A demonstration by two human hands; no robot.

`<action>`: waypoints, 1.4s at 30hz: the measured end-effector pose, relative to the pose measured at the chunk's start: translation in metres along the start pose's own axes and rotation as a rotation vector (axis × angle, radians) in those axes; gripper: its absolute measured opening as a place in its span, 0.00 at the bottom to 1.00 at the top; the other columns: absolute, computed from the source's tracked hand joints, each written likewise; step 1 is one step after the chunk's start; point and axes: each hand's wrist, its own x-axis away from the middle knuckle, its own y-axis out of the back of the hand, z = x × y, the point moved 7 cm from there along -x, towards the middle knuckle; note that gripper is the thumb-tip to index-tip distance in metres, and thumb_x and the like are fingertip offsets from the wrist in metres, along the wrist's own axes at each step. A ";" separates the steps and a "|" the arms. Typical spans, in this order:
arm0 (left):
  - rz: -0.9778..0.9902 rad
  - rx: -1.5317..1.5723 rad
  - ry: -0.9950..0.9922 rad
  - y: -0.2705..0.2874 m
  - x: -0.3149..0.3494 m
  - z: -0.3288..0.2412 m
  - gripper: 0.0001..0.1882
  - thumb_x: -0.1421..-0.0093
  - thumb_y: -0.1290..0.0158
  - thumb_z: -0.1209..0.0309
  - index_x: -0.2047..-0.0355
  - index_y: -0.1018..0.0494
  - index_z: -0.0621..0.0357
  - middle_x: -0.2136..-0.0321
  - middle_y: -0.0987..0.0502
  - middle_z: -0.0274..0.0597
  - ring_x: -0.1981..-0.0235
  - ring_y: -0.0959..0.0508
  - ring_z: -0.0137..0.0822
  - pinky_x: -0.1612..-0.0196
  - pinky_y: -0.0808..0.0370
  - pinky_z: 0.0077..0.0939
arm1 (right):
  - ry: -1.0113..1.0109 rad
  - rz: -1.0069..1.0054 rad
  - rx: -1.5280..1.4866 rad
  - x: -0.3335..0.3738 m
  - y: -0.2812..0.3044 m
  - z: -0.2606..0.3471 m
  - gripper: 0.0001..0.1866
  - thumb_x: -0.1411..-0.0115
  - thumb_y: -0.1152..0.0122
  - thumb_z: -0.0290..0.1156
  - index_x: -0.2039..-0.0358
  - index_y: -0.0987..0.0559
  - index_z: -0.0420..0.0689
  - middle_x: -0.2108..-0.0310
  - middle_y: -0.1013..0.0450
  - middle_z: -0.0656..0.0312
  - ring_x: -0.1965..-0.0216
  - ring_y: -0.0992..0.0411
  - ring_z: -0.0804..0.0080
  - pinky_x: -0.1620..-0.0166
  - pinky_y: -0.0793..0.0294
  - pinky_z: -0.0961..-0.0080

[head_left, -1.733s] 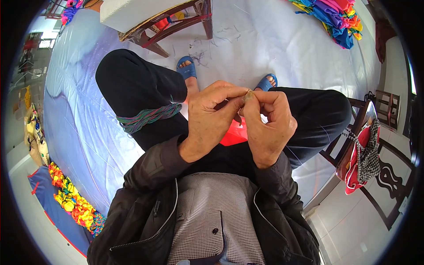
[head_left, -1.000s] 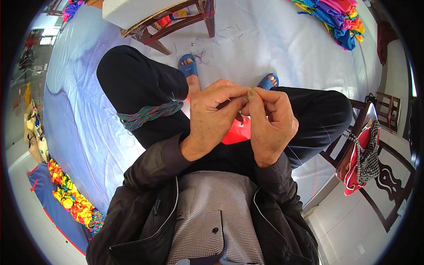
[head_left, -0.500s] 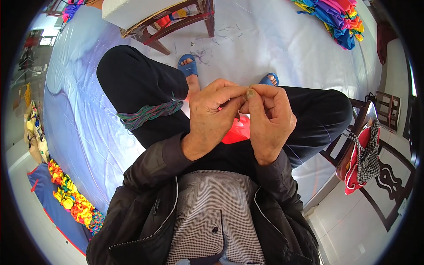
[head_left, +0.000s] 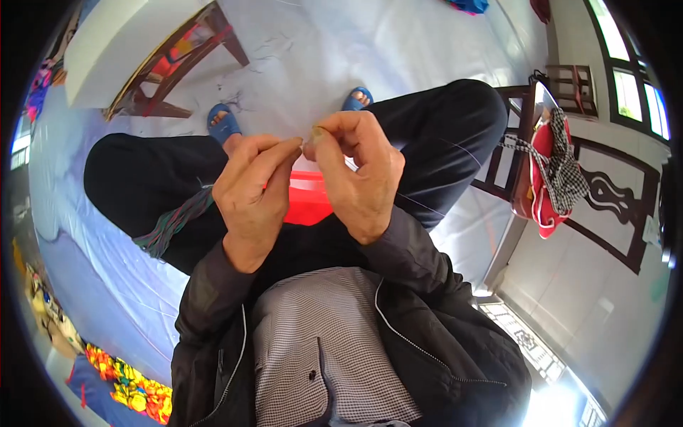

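My left hand [head_left: 250, 192] is closed in a pinch, thumb against forefinger, above my lap. Facing it, my right hand [head_left: 361, 178] pinches in the same way, its fingertips a small gap from the left ones. Whatever sits between the fingertips is too small to make out. Across my left thigh lies a bundle of multicoloured threads [head_left: 171, 226], mostly green and purple. A fine purple thread [head_left: 461, 149] runs over my right thigh. Below and between my hands shows a bright red object [head_left: 307, 208], partly hidden by them.
A white-topped wooden stool or table [head_left: 114, 46] stands ahead on the left. Thread scraps lie on the pale plastic floor sheet [head_left: 306, 67]. To the right is a wooden chair [head_left: 612, 192] near a red bag with checkered cloth [head_left: 565, 171]. Yellow-red fabric pieces [head_left: 131, 388] lie lower left.
The view has swung to the right, so the scene sits further left. My fingertips were together before and are now slightly apart, both hands still pinching.
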 end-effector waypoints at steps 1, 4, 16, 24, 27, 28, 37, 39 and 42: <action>0.041 0.001 -0.016 -0.004 0.001 -0.001 0.10 0.45 0.38 0.88 0.64 0.17 0.65 0.68 0.20 0.41 0.69 0.19 0.35 0.67 0.23 0.24 | 0.019 -0.033 0.001 0.002 0.006 -0.001 0.03 0.35 0.38 0.16 0.61 0.21 0.34 0.70 0.19 0.60 0.68 0.21 0.80 0.62 0.22 0.82; 0.130 0.040 -0.041 -0.014 0.006 -0.007 0.10 0.46 0.38 0.86 0.64 0.18 0.63 0.68 0.21 0.40 0.70 0.19 0.38 0.67 0.24 0.26 | 0.012 -0.160 0.217 0.003 0.054 0.000 0.02 0.36 0.36 0.18 0.63 0.20 0.35 0.69 0.19 0.61 0.67 0.21 0.80 0.61 0.22 0.81; 0.459 0.256 0.006 -0.075 0.064 -0.009 0.09 0.45 0.39 0.87 0.64 0.19 0.66 0.69 0.23 0.44 0.70 0.19 0.42 0.69 0.23 0.31 | 0.390 0.343 1.147 -0.046 0.120 -0.016 0.04 0.50 0.31 0.22 0.73 0.18 0.43 0.70 0.29 0.60 0.63 0.30 0.56 0.62 0.28 0.58; 0.483 0.303 0.007 -0.085 0.077 -0.007 0.08 0.45 0.40 0.85 0.64 0.19 0.67 0.69 0.26 0.45 0.72 0.21 0.43 0.70 0.24 0.34 | 0.399 0.518 1.277 -0.054 0.108 -0.032 0.02 0.50 0.30 0.24 0.74 0.16 0.44 0.70 0.27 0.61 0.63 0.28 0.58 0.61 0.27 0.60; 0.479 0.305 0.017 -0.086 0.079 -0.003 0.08 0.45 0.40 0.84 0.64 0.19 0.67 0.69 0.26 0.45 0.71 0.21 0.43 0.70 0.24 0.35 | 0.391 0.559 1.329 -0.054 0.107 -0.038 0.02 0.51 0.30 0.24 0.75 0.16 0.44 0.70 0.27 0.62 0.63 0.28 0.58 0.61 0.26 0.60; 0.485 0.305 0.018 -0.086 0.080 -0.002 0.07 0.45 0.40 0.84 0.64 0.19 0.67 0.69 0.26 0.45 0.71 0.21 0.43 0.70 0.25 0.36 | 0.384 0.573 1.355 -0.054 0.107 -0.040 0.03 0.51 0.30 0.24 0.75 0.16 0.44 0.70 0.27 0.62 0.63 0.28 0.58 0.61 0.26 0.60; 0.517 0.299 0.025 -0.090 0.084 0.003 0.07 0.44 0.41 0.84 0.64 0.19 0.68 0.69 0.26 0.46 0.70 0.21 0.44 0.69 0.25 0.37 | 0.386 0.638 1.421 -0.054 0.102 -0.051 0.03 0.52 0.29 0.24 0.75 0.16 0.45 0.69 0.27 0.61 0.62 0.28 0.58 0.60 0.26 0.59; 0.518 0.300 0.026 -0.091 0.085 0.002 0.07 0.44 0.41 0.84 0.64 0.19 0.68 0.69 0.26 0.46 0.70 0.21 0.44 0.68 0.25 0.37 | 0.372 0.647 1.465 -0.052 0.103 -0.054 0.02 0.51 0.30 0.24 0.76 0.16 0.45 0.69 0.28 0.61 0.62 0.28 0.57 0.60 0.26 0.58; 0.515 0.291 0.013 -0.092 0.085 0.001 0.07 0.44 0.42 0.84 0.65 0.19 0.68 0.69 0.26 0.46 0.70 0.21 0.44 0.69 0.25 0.37 | 0.375 0.659 1.532 -0.050 0.102 -0.056 0.02 0.50 0.31 0.23 0.76 0.17 0.44 0.69 0.28 0.60 0.62 0.29 0.56 0.59 0.27 0.58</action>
